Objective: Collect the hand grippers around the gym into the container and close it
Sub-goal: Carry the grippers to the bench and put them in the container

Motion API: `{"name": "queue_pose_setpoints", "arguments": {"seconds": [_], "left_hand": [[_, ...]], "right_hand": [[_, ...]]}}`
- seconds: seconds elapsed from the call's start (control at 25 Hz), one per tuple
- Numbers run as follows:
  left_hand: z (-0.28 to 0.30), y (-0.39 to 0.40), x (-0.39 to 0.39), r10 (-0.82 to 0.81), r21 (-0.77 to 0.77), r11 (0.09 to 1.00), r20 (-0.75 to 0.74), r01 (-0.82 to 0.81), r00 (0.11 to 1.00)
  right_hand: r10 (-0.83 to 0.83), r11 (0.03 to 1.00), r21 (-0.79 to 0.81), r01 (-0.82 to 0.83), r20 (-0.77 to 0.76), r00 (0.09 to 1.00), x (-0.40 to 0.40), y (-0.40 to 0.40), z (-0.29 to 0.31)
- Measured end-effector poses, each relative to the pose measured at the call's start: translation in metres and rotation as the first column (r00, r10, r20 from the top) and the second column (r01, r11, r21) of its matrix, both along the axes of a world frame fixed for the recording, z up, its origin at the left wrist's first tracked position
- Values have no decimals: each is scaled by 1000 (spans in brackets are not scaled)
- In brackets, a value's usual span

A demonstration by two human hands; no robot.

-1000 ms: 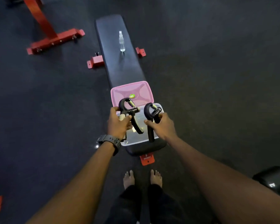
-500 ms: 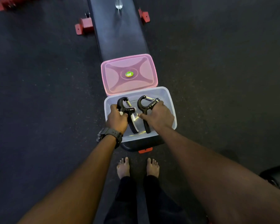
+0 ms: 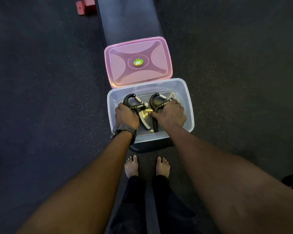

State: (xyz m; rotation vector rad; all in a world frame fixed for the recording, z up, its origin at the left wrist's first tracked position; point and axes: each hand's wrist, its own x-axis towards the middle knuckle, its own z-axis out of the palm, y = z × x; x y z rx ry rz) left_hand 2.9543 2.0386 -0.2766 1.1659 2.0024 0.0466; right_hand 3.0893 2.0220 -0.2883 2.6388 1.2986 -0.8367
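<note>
I have both hands down inside the clear container [image 3: 187, 98], which sits at the near end of the black padded worktop [image 3: 130, 19]. My left hand [image 3: 126, 116] has its grip clenched around the handle of the left hand gripper [image 3: 135, 105], the one with lettering on its crossbar and a pale inner handle. My right hand [image 3: 171, 114] is grasping the right hand gripper [image 3: 155, 103], fingers wrapped over one handle while the other handle points toward me. Both tools lie side by side, curved tops and springs toward the far wall. The pink lid [image 3: 138, 62] rests flat on the worktop just beyond the container, touching its far rim. A dark watch [image 3: 125, 130] circles my left wrist.
</note>
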Motion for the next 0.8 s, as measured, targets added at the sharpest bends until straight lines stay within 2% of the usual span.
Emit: {"name": "queue_pose_setpoints", "arguments": {"seconds": [0.28,0.4,0.56,0.64,0.72,0.8], "left_hand": [[-5,-6,8,-9,0,1000,-38,9,999],[12,0,7,-14,154,988,15,12,1000],[49,18,4,25,314,945,213,-92,977],[78,32,5,37,354,925,269,-135,962],[117,46,10,42,402,900,304,-168,952],[161,60,17,45,443,872,356,-211,934]], "right_hand": [[66,998,15,-67,48,997,-2,-1,-9],[63,998,26,-63,-13,998,2,3,0],[21,999,31,-18,-127,992,17,26,39],[-5,994,102,33,-261,965,30,42,69],[-61,962,203,184,-497,866,41,58,108],[-112,905,263,335,-611,784,53,74,152]]}}
